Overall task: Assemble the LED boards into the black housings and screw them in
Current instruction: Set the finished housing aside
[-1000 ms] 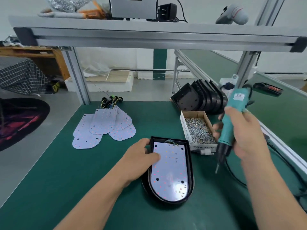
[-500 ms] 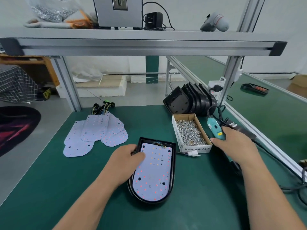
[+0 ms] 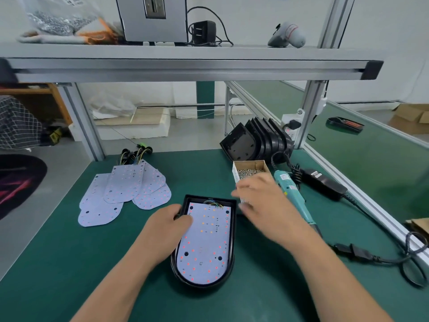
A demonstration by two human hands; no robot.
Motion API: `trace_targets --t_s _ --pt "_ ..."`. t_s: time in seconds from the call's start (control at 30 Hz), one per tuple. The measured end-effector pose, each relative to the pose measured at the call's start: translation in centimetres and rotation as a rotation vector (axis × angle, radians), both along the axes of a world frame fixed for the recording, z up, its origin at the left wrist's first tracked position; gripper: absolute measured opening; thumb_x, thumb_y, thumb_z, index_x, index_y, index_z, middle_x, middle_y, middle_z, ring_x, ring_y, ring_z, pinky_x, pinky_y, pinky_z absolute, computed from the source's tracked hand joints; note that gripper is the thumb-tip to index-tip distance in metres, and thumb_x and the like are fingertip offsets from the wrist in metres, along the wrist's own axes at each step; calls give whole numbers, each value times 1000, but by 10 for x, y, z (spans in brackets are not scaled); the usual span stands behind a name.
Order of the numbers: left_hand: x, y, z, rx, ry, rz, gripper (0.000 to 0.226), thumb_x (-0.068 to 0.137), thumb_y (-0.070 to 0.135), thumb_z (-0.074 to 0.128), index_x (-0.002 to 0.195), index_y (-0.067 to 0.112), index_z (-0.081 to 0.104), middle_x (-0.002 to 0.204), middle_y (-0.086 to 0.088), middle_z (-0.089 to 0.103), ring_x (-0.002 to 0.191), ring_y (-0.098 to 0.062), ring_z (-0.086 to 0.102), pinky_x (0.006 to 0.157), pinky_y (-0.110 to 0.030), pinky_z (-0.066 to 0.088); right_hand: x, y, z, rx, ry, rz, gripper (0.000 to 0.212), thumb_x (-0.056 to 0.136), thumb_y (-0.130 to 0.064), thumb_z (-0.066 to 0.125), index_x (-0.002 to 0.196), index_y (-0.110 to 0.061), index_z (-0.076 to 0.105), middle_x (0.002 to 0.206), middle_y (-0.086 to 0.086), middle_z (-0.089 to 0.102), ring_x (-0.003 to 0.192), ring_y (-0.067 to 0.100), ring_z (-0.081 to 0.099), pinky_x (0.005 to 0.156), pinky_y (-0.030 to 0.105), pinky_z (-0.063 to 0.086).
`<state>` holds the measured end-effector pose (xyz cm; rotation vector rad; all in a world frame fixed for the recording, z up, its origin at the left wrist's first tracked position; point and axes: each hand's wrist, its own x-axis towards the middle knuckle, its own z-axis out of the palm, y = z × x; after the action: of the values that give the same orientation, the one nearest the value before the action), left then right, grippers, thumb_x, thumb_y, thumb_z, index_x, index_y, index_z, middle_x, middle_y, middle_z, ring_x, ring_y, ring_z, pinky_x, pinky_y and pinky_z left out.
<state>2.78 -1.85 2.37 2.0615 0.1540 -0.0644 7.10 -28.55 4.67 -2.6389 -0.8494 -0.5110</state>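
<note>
A black housing [image 3: 232, 231] lies on the green mat with a white LED board [image 3: 204, 247] seated inside it. My left hand [image 3: 166, 228] rests on the housing's left edge and the board's upper left corner. My right hand [image 3: 262, 203] is blurred, holds nothing and hovers between the housing and the cardboard screw box [image 3: 249, 167], fingers loosely spread. The teal electric screwdriver [image 3: 292, 196] lies on the mat just right of that hand. Several loose LED boards [image 3: 123, 191] with wires lie at the left. A row of empty black housings [image 3: 253, 142] leans at the back.
A black power adapter [image 3: 325, 183] and its cables [image 3: 371, 256] run along the right side by the aluminium rail [image 3: 371, 205]. An overhead shelf [image 3: 185, 63] on aluminium posts carries a grey box, a plug and a bag.
My right hand laid the screwdriver on the mat, let go of it and moved left over the screw box. My left hand stayed on the housing.
</note>
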Motion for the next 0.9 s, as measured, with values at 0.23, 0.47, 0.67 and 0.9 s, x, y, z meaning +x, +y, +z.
trace_targets --t_s 0.23,0.47,0.67,0.9 --pt "-2 0 3 -61 39 52 33 78 35 51 91 5 48 73 6 50 69 -16 45 69 -37 38 11 -4 -23 -110 141 -65 26 91 -40 75 112 -25 72 157 -5 43 146 23 27 117 45 34" --pt "0 -2 -2 -105 -39 147 19 88 27 53 79 21 38 63 15 39 65 -16 35 65 -36 32 4 17 -19 -152 -65 -128 8 93 -16 70 96 -9 70 130 7 61 138 33 44 115 42 36" --pt "-2 -19 -12 -201 -169 268 21 101 23 50 99 3 46 74 9 44 71 -17 39 66 -36 36 -15 33 1 444 418 -161 17 110 -36 49 99 -24 53 77 -7 60 71 7 54 70 37 42" --pt "-3 -23 -16 -206 -221 273 24 105 30 51 99 7 52 75 5 48 70 -16 43 66 -37 38 -19 37 0 709 744 -5 36 89 -44 72 121 -29 69 98 -12 76 79 4 68 72 28 56"
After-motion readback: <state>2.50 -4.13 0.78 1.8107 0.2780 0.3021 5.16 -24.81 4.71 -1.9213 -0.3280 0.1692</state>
